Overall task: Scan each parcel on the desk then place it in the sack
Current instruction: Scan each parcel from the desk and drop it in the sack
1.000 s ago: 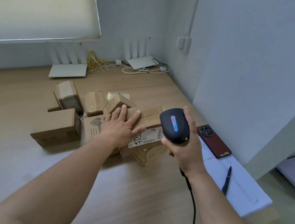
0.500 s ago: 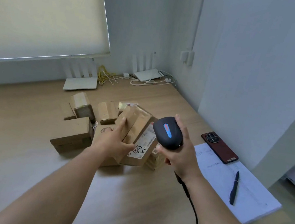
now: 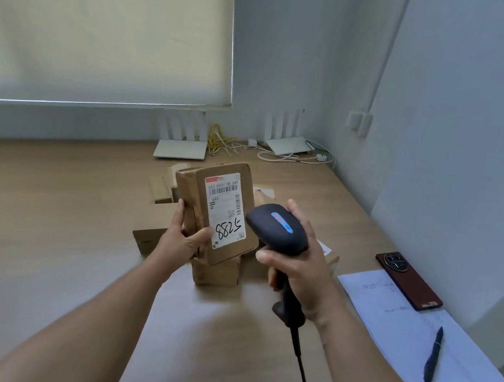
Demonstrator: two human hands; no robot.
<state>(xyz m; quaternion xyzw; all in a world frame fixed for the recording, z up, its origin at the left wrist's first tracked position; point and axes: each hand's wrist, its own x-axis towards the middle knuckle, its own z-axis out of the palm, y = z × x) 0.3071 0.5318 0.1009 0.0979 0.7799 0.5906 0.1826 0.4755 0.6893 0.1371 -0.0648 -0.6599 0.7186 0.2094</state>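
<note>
Cardboard parcel (image 3: pixel 210 204) in left hand (image 3: pixel 184 239), beside scanner (image 3: pixel 277 228).

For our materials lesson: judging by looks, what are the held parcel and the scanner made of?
Parcel: seemingly brown corrugated cardboard, matte, creased edges, with a white paper label. Scanner: probably moulded plastic, dark, smooth with a soft sheen.

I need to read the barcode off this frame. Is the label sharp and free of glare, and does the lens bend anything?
Head view: the label on the parcel is evenly lit without glare; big handwritten digits are legible, barcode bars soft; wide-angle distortion slants the blind edge and walls.
</note>
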